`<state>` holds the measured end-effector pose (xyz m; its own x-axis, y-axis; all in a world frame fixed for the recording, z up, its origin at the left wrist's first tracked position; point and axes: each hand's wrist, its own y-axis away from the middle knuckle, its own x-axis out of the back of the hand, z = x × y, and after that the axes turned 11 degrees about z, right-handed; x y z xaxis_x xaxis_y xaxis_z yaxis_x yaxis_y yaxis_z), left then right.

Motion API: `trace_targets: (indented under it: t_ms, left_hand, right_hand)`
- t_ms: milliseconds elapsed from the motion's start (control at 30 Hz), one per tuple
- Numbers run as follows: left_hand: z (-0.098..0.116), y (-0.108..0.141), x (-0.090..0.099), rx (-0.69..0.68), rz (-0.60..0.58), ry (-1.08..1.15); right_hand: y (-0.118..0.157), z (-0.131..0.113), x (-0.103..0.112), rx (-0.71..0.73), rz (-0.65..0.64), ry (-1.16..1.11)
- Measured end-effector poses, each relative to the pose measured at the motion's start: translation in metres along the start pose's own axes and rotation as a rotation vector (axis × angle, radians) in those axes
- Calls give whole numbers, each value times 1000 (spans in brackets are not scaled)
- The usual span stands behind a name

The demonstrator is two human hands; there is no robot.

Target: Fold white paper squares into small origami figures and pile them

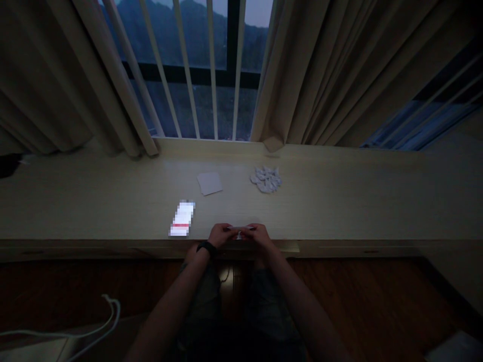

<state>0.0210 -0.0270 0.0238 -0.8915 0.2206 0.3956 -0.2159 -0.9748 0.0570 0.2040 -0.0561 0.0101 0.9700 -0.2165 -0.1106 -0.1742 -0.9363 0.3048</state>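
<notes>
At the front edge of the pale counter (339,201), my left hand (221,235) and my right hand (258,235) meet, fingers closed on a small piece of white paper (239,234) between them. Most of the paper is hidden by the fingers, and the dim light blurs its folds. Beyond my hands lies a short stack of square white paper sheets (210,183). To the right of the stack sits a pile of small folded or crumpled white paper pieces (266,179).
A lit phone (182,218) lies left of my hands. Behind the counter are a barred window (196,70) and beige curtains (324,75). Drawer fronts (354,250) run below the edge. A white cable (113,306) is at lower left.
</notes>
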Motion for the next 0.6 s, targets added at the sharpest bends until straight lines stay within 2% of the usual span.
trace_targets:
  t_ms: [200, 400, 533, 600]
  left_hand:
    - [-2, -2, -1, 31, 108, -57]
    - [-2, -5, 4, 137, 67, 164]
    - [1, -3, 8, 171, -16, 314]
    - [2, -3, 11, 167, -41, 321]
  right_hand:
    - [4, -4, -6, -67, 28, -24]
    - [2, -7, 0, -155, -94, -125]
    - [0, -5, 2, -110, -90, -169]
    - [0, -4, 1, -86, -83, -160]
